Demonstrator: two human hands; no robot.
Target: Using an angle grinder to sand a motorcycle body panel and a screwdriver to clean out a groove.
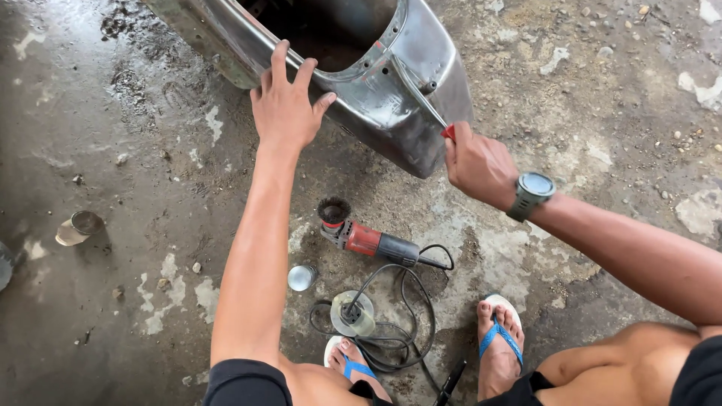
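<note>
The left hand (284,105) lies spread flat on the rim of a bare metal scooter body panel (391,83). The right hand (477,164) grips a red-handled screwdriver (448,132) against the panel's lower edge. Below the hands, a red angle grinder (368,239) lies on the concrete floor (150,225).

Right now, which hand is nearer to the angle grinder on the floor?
The right hand, though not by much. It sits above and right of the angle grinder, gripping a red-handled tool against the metal shell. The left hand rests higher up on the shell's rim.
</note>
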